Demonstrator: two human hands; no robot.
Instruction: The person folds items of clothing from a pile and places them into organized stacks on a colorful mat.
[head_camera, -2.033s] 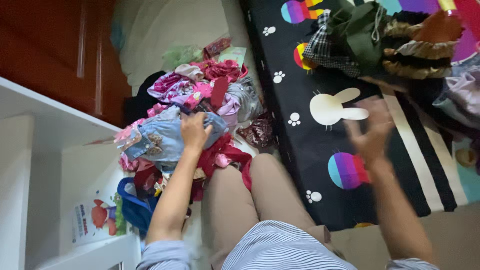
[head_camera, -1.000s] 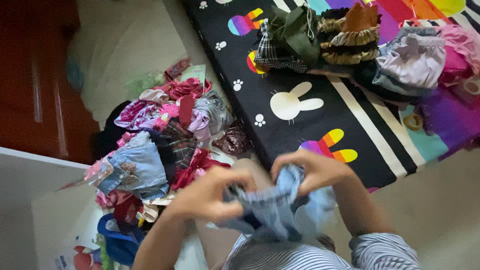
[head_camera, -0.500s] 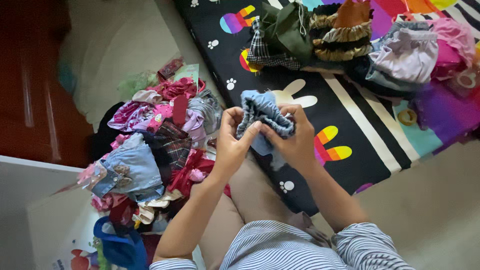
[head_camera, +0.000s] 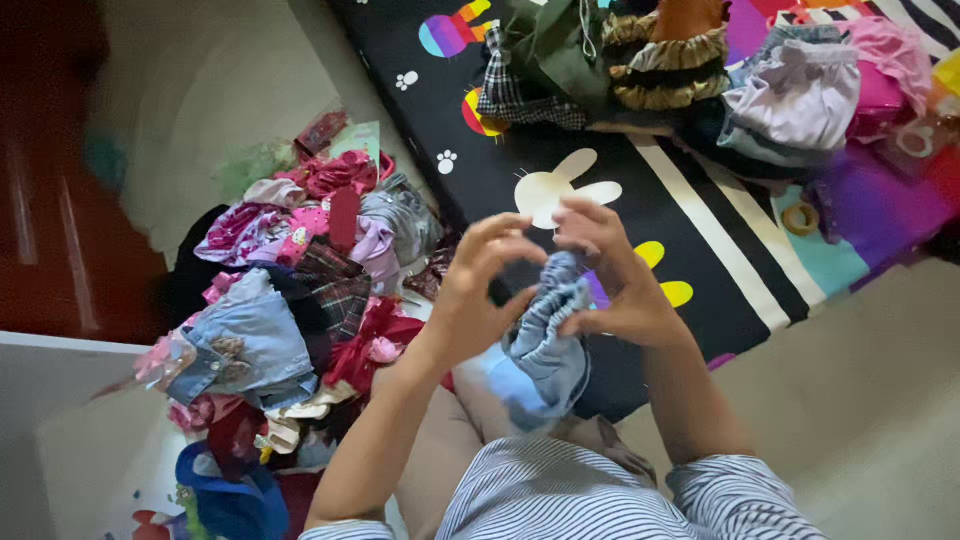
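- Denim garment (head_camera: 545, 345), light blue with a gathered elastic edge, is held up in front of the person's body, above the knees and over the near edge of the black mat (head_camera: 520, 180).
- Right hand (head_camera: 612, 285) is closed on the gathered edge of the garment from the right side, thumb underneath and fingers curled over the top.
- Left hand (head_camera: 478, 295) sits just beside the garment on its left; the thumb meets the bunched fabric, while the fingers arch above it, spread and not closed down. Grip on this side is partial at best.
- Lower part of the garment hangs loose below both hands, toward the striped shirt (head_camera: 570, 495).
- Pile of unsorted clothes (head_camera: 300, 290) lies on the floor to the left of the person: pink, red, plaid and purple pieces, with 1 pale denim piece (head_camera: 245, 340) near the front.
- Blue item (head_camera: 225, 500) rests at the lower end of that pile; its kind cannot be told.
- Black mat carries a white rabbit figure (head_camera: 560, 190), paw prints and rainbow rabbit shapes, plus white stripes on the right.
- Folded clothes (head_camera: 700, 70) sit stacked along the far part of the mat: a green piece, a checked piece, brown ruffled pieces, a lilac piece and pink pieces.
- Dark wooden furniture (head_camera: 50, 200) stands at far left, blurred.
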